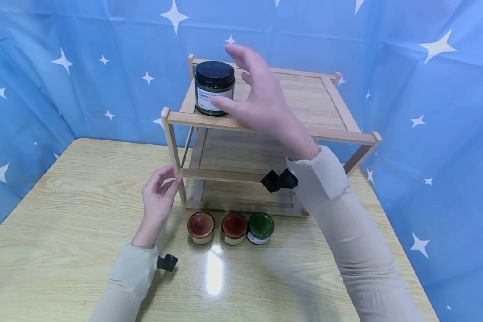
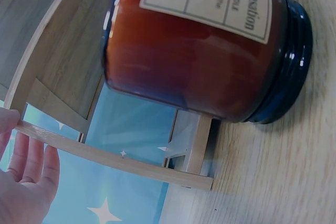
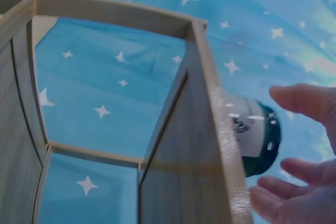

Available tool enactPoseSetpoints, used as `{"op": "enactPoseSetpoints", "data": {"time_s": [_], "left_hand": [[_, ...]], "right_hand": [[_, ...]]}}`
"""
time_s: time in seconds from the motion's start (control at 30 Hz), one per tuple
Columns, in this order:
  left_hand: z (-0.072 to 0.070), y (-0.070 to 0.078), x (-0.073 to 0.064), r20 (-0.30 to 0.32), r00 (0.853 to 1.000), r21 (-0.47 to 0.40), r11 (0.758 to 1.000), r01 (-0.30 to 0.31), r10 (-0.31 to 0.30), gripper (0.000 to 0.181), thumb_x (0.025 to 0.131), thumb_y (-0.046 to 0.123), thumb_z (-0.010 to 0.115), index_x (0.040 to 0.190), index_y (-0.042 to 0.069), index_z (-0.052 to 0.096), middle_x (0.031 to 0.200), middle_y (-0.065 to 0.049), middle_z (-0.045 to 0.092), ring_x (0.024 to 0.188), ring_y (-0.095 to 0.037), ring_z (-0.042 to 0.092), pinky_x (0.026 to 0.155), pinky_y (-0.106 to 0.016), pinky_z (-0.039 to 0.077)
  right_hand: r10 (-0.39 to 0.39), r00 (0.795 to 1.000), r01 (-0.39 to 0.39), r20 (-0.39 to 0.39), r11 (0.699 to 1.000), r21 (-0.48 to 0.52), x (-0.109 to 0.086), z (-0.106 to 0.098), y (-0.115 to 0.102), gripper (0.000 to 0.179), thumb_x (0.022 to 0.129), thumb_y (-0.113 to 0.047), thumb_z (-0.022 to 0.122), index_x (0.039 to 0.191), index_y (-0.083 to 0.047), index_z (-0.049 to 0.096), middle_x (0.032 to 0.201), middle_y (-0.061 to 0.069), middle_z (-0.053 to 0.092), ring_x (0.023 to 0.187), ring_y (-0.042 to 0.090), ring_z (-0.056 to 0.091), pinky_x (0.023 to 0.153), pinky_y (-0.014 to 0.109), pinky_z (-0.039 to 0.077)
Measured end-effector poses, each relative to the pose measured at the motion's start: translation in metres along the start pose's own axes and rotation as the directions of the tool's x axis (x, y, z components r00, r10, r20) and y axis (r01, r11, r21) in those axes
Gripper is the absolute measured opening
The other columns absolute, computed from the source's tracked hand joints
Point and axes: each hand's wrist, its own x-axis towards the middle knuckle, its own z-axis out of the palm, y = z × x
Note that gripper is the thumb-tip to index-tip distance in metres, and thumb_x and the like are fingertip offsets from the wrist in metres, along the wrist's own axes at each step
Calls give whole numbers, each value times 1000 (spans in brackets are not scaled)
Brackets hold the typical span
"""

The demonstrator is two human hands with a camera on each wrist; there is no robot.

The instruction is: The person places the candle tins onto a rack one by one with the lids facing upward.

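Just brace the pale wooden tiered rack [image 1: 339, 103] with post-gripping left hand [image 1: 158, 192]; don't bump the round green glass jar [image 1: 213, 86] near its front-left top corner with wide-open, empty right hand [image 1: 262, 96].

The wooden rack [image 3: 217, 108] partly hides the green jar [image 3: 258, 136] in the right wrist view.

At 11 o'clock in my head view I read "SCENTED" on the white label [image 1: 204, 99] of the green jar [image 1: 213, 83], the next word cut off after "C". My left wrist feed shows "Sensation" and "CANDLE" running sideways on the cream label [image 2: 220, 3] at 1 o'clock, on the amber jar [image 2: 184, 61]; its smaller lines I can't make out.
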Motion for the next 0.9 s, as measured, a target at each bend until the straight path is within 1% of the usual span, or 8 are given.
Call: {"op": "enactPoseSetpoints", "data": {"time_s": [0.1, 0.2, 0.37, 0.43, 0.53, 0.6, 0.8, 0.9], "left_hand": [[1, 0, 0, -1, 1000, 0, 1000, 5, -5, 29, 80, -21, 56, 108, -17, 54, 95, 7, 63, 92, -8, 59, 80, -19, 53], [1, 0, 0, 4, 1000, 3, 1000, 8, -8, 29, 80, -20, 56, 108, -17, 53, 96, 7, 63, 92, -9, 59, 81, -20, 53], [1, 0, -1, 4, 1000, 5, 1000, 9, -9, 29, 80, -20, 57, 108, -18, 53, 96, 7, 63, 92, -9, 59, 80, -20, 54], [1, 0, -1, 1, 1000, 1, 1000, 9, -9, 29, 80, -20, 57, 108, -18, 53, 97, 6, 63, 92, -9, 59, 80, -20, 54], [1, 0, -1, 1, 1000, -2, 1000, 11, -11, 29, 80, -20, 57, 109, -18, 53, 97, 6, 63, 92, -9, 59, 81, -20, 54], [1, 0, -1, 0, 1000, -5, 1000, 12, -12, 29, 80, -20, 57, 109, -18, 53, 97, 6, 63, 92, -9, 59, 81, -21, 54], [1, 1, -1, 2, 1000, -12, 1000, 8, -8, 28, 81, -20, 56, 109, -17, 54, 97, 6, 62, 92, -9, 59, 81, -20, 53], [1, 1, -1, 2, 1000, -14, 1000, 5, -5, 29, 80, -20, 56, 109, -16, 54, 97, 6, 62, 92, -9, 59, 81, -20, 53]], "right_hand": [[-15, 998, 19, -66, 998, 52, -10, -2, -1, 73, 78, -14, 76, 139, 0, 37, 144, 7, 39, 131, 10, 36, 107, 20, 32], [-9, 994, 16, -109, 998, 68, -21, -5, -3, 70, 78, -12, 76, 136, 0, 40, 140, 7, 43, 129, 9, 39, 107, 20, 34], [12, 992, 2, -126, 994, 110, -38, -6, -5, 64, 78, -8, 75, 133, 2, 44, 137, 9, 47, 127, 8, 41, 106, 21, 35], [-2, 990, 23, -142, 989, 143, -44, -4, -5, 61, 78, -5, 75, 131, 4, 45, 136, 11, 48, 127, 11, 42, 106, 22, 36], [-49, 985, 79, -168, 981, 179, -54, -1, -5, 57, 77, -1, 75, 126, 7, 48, 132, 15, 50, 125, 14, 45, 106, 25, 38], [-65, 982, 102, -177, 972, 213, -61, 1, -5, 55, 75, 2, 74, 124, 9, 49, 130, 16, 51, 124, 15, 46, 106, 27, 38], [-104, 975, 154, -197, 954, 259, -82, 3, -4, 53, 73, 10, 73, 120, 13, 50, 127, 21, 52, 122, 18, 47, 105, 35, 40], [-119, 973, 169, -197, 951, 260, -93, 3, -2, 53, 73, 12, 72, 120, 14, 50, 125, 25, 52, 121, 20, 48, 105, 35, 41]]}}
